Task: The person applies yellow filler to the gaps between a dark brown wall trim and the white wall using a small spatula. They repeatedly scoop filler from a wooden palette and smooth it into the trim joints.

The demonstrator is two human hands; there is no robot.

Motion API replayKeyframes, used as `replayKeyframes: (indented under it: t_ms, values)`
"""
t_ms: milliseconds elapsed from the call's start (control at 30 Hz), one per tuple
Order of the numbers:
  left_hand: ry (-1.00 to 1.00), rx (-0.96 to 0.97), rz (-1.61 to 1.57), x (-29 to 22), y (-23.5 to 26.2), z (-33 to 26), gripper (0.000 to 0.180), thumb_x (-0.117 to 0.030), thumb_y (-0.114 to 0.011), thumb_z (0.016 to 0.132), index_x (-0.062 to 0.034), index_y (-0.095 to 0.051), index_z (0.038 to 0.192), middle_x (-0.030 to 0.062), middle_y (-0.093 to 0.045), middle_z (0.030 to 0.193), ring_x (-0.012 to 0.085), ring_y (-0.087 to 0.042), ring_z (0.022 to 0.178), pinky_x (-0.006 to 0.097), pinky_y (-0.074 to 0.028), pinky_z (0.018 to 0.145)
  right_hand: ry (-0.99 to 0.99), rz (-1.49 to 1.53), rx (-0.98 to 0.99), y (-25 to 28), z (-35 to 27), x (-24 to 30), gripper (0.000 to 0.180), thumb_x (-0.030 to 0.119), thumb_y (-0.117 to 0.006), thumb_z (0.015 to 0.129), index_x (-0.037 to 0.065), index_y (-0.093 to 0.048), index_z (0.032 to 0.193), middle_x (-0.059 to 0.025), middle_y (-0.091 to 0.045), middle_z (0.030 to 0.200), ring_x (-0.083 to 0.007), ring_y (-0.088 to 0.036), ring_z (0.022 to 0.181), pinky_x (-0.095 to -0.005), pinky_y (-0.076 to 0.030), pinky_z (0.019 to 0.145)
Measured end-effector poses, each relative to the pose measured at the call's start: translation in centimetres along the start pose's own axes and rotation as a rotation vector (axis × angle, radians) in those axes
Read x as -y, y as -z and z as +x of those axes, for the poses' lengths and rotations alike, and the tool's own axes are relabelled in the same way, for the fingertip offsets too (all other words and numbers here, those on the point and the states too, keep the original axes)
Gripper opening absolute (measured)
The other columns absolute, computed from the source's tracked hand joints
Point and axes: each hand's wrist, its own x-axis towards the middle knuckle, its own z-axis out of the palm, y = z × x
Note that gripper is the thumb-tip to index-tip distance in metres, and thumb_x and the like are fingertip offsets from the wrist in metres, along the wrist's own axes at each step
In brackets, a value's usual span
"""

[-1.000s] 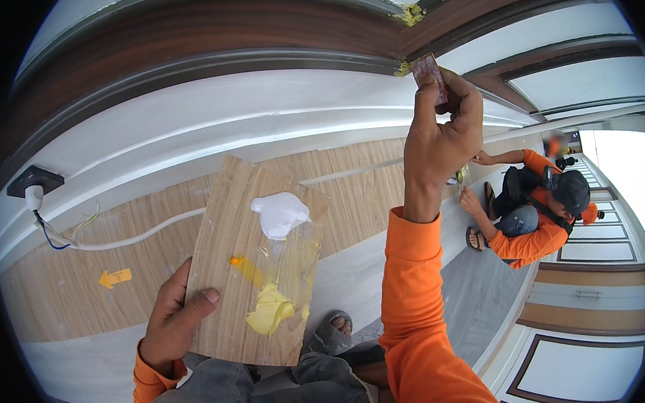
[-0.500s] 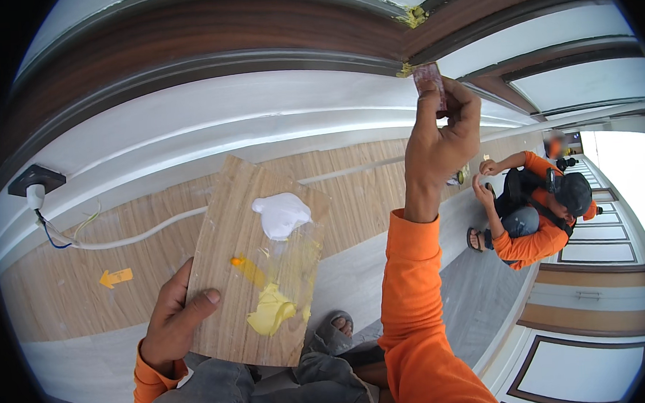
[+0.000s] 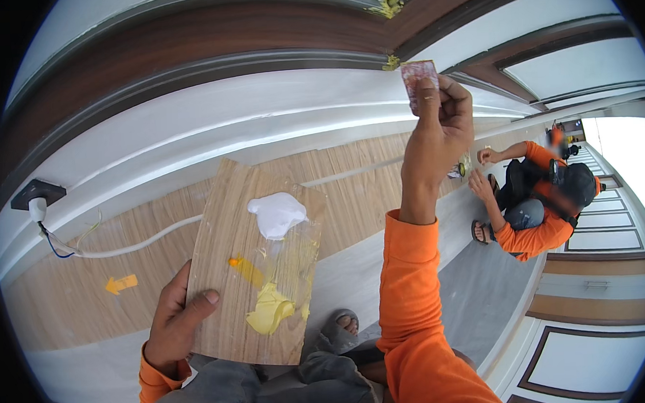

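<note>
My left hand (image 3: 179,318) grips the lower left edge of a wood-grain board (image 3: 215,243), thumb on top and fingers underneath. On the board lie a white lump of paste (image 3: 279,214), a yellow lump of putty (image 3: 270,308) and an orange-yellow streak (image 3: 247,270). Raised at the upper right, my right hand (image 3: 439,130) pinches a small flat reddish scraper piece (image 3: 419,81) between thumb and fingers. Just past its top edge, yellow putty (image 3: 392,63) fills a corner of the dark brown frame (image 3: 255,37). More yellow putty (image 3: 387,7) sits at the joint above.
A black wall socket (image 3: 36,194) with a white plug and cable is at the left. A white pipe (image 3: 365,170) runs along the wood-look floor, which bears an orange arrow sticker (image 3: 121,284). Another person in orange (image 3: 538,205) squats at the right. Panelled doors (image 3: 596,282) stand beyond.
My right hand has drawn the scraper piece slightly down and left, away from the frame corner, and turned its flat face more into view. My left hand and the board are nearly still.
</note>
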Motion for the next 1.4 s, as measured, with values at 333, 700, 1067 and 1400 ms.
replayKeyframes:
  t_ms: [333, 700, 1067, 1400]
  values:
    - [0.002, -0.007, 0.032, 0.1, -0.1, -0.1, 0.062, -0.016, -0.062, 0.097, 0.0083, -0.042, 0.15, 0.013, -0.063, 0.133, 0.0176, -0.058, 0.12, 0.032, -0.042, 0.106, 0.084, -0.177, -0.034, -1.1, -0.6, -1.7, 0.019, 0.014, -0.073, 0.095, 0.0, -0.064, 0.104, -0.0014, -0.062, 0.08, -0.0077, -0.053, 0.071, -0.0244, -0.046, 0.066]
    - [0.013, -0.007, 0.02, 0.3, 0.3, 0.0, 0.061, -0.018, -0.063, 0.098, 0.008, -0.043, 0.149, 0.0131, -0.063, 0.133, 0.0183, -0.058, 0.12, 0.033, -0.042, 0.106, 0.094, -0.243, -0.029, -0.9, -0.8, -0.9, 0.012, 0.006, -0.07, 0.094, 0.001, -0.063, 0.101, 0.0004, -0.061, 0.079, -0.005, -0.053, 0.07, -0.0206, -0.045, 0.064]
    - [-0.003, -0.009, 0.033, 0.2, 0.5, -0.3, 0.061, -0.018, -0.063, 0.098, 0.008, -0.043, 0.149, 0.0127, -0.063, 0.132, 0.0177, -0.058, 0.12, 0.032, -0.042, 0.105, 0.037, -0.084, -0.004, -0.9, -0.7, -1.1, 0.012, 0.005, -0.069, 0.096, 0.0, -0.061, 0.104, -0.0004, -0.06, 0.081, -0.0048, -0.053, 0.072, -0.0208, -0.045, 0.067]
    - [0.0, -0.087, 0.005, 0.1, 0.5, -0.7, 0.064, -0.012, -0.061, 0.093, 0.0077, -0.042, 0.151, 0.0151, -0.063, 0.135, 0.0202, -0.06, 0.12, 0.033, -0.043, 0.107, -0.483, 0.792, -0.103, 0.1, -2.3, 0.8, 0.018, 0.01, -0.067, 0.101, 0.004, -0.06, 0.116, -0.0066, -0.064, 0.095, -0.0108, -0.058, 0.073, -0.025, -0.049, 0.068]
